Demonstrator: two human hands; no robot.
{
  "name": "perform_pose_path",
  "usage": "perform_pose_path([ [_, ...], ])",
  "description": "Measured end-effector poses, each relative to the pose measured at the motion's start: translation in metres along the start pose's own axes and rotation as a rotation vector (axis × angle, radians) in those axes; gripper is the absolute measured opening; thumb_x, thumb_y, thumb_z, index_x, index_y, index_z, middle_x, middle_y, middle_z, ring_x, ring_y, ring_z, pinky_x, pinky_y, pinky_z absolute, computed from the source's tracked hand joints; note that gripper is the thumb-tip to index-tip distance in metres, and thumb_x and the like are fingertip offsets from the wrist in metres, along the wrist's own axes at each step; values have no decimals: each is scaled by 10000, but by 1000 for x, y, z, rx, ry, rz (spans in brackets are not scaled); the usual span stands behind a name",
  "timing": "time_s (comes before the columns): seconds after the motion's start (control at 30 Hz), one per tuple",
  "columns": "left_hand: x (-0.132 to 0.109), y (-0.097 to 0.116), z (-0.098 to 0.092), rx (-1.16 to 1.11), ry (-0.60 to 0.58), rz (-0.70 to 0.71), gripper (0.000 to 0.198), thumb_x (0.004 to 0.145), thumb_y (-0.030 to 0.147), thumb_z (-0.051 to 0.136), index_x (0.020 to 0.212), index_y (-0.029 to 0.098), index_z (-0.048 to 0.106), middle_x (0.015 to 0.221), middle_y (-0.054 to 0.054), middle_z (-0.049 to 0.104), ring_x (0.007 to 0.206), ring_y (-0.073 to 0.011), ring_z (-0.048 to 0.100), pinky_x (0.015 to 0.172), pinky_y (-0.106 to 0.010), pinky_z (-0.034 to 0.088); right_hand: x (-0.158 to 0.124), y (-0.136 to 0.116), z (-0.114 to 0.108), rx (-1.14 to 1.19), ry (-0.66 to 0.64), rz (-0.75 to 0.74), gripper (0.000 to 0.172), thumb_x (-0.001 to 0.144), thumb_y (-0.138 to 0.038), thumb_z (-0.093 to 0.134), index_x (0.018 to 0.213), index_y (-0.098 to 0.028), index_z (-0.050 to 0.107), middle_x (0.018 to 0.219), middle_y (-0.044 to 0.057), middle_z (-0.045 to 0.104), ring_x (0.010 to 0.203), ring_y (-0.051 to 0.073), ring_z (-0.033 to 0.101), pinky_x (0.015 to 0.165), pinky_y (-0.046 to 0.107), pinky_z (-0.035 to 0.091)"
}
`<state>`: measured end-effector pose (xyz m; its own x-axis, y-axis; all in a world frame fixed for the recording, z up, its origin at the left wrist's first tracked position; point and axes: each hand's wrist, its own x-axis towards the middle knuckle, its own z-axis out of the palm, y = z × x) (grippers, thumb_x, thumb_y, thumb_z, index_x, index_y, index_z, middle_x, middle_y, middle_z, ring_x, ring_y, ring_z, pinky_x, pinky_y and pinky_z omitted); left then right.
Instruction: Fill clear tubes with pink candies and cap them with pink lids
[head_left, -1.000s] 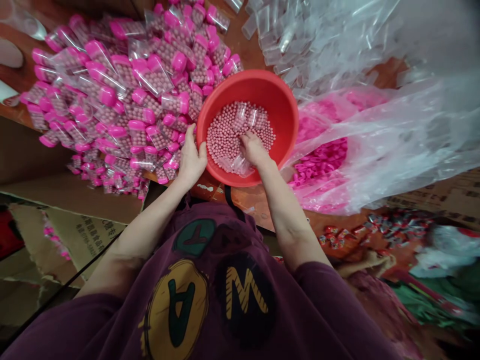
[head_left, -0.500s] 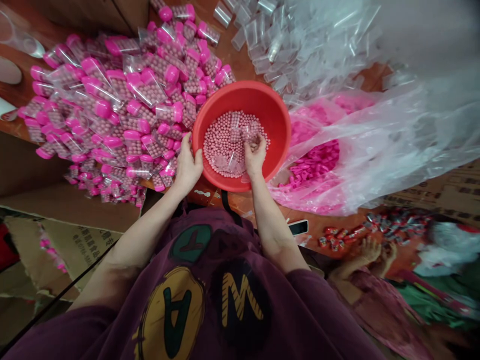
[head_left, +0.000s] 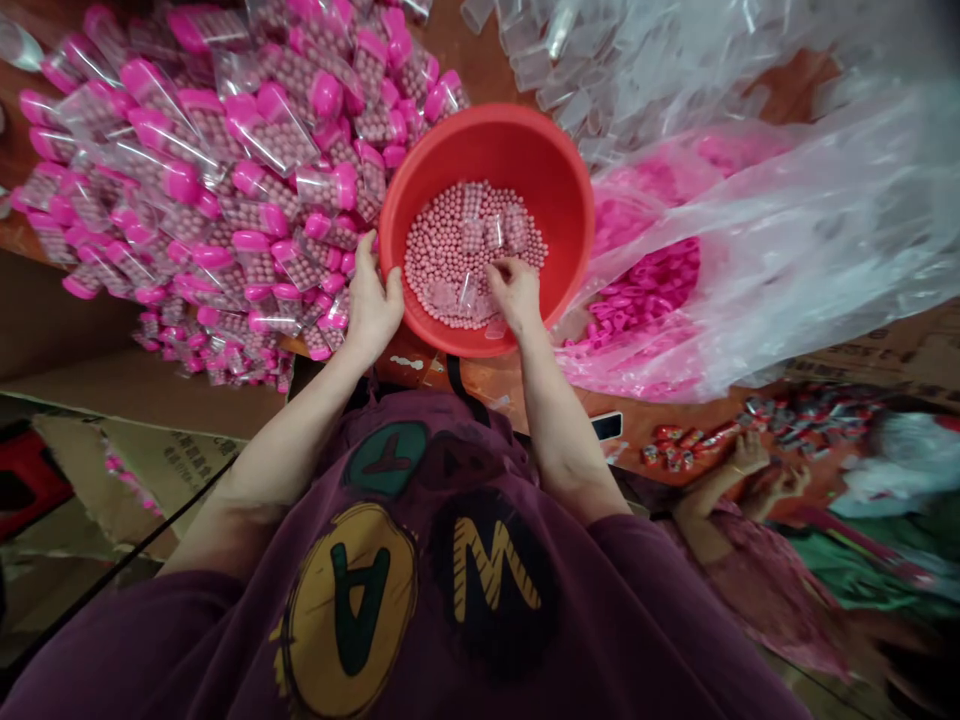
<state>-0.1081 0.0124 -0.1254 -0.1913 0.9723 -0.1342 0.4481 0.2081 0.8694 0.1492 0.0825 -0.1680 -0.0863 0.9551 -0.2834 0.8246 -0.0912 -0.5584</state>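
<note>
In red basin point(head_left: 480, 135) | left hand point(head_left: 371, 300) grips rim point(head_left: 450, 345) | right hand point(head_left: 516, 295), cupped before, now spread over pink beads point(head_left: 450, 250)

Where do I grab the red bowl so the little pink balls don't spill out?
Hold the rim of the red bowl with both hands, coming from outside on opposite sides. The bowl is round and widens toward the top, so your fingers should curl under the edge easily. The left hand is at the near edge now. Keep the bowl level, because the pink balls look loose inside.
</note>
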Motion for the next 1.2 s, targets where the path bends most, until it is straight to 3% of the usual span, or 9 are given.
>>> perform_pose_path([
  [0.2,3,5,-1,7,38,-25,685,1035,572,549,1600,245,340,1441,-169,662,1389,-293,656,1246,-535,479,-4,-34,4,-218,-276,33,379,940,-431,688,1191,-153,745,1262,207,777,1241,419,682,1089,611,518],
  [0.33,3,6,-1,-4,32,-41,670,1026,571,557,1576,246,354,1411,-160,670,1354,-296,669,1228,-548,493,-6,-27,9,14,-206,-26,552,870,-263,684,1399,-120,617,1437,196,695,1319,338,654,1150,507,523],
  [0.43,1,15,-4,9,35,-63,671,1025,567,550,1573,230,360,1526,-184,591,1494,-333,551,1307,-589,389,-8,-16,15,193,-134,-106,587,865,-260,658,1431,-152,548,1465,176,663,1341,303,625,1182,503,511],
  [0.57,-6,38,-6,154,100,33,629,1041,516,535,1565,196,403,1711,-200,395,1664,-357,285,1403,-603,158,-15,-14,19,474,-95,-103,576,899,-455,689,1402,-228,522,1412,140,661,1231,266,660,1140,498,546],
  [0.7,-9,62,13,248,-148,139,591,1031,451,605,1526,152,480,1564,-213,580,1531,-365,495,1338,-586,340,-25,-28,13,826,-60,52,748,782,-685,803,1356,-290,532,1332,93,686,1152,244,694,1056,470,602],
  [0.83,-9,86,37,443,-394,-34,366,1086,316,513,1346,95,645,1215,-219,764,1199,-366,736,1098,-550,567,-46,-50,2,1108,-32,245,763,667,-744,881,1231,-296,631,1165,46,747,1030,222,725,923,423,656],
  [1.0,-16,105,46,683,-473,22,398,1118,219,376,1333,38,659,1206,-255,763,1167,-373,755,989,-489,606,-77,-73,-1,1264,26,370,439,775,-660,845,926,-270,712,919,-13,743,808,150,678,784,322,630],
  [1.1,-17,111,42,732,-532,36,404,1112,193,354,1312,30,666,1192,-268,766,1119,-378,772,938,-487,622,-81,-74,2,1267,67,400,411,753,-619,866,889,-271,695,897,-24,727,810,148,671,778,314,609],
  [1.2,-15,115,29,742,-541,40,382,1102,206,380,1269,53,688,1162,-253,776,1055,-385,787,889,-498,635,-64,-60,4,1262,-16,440,480,773,-706,797,889,-256,677,918,26,741,881,195,699,817,366,623],
])
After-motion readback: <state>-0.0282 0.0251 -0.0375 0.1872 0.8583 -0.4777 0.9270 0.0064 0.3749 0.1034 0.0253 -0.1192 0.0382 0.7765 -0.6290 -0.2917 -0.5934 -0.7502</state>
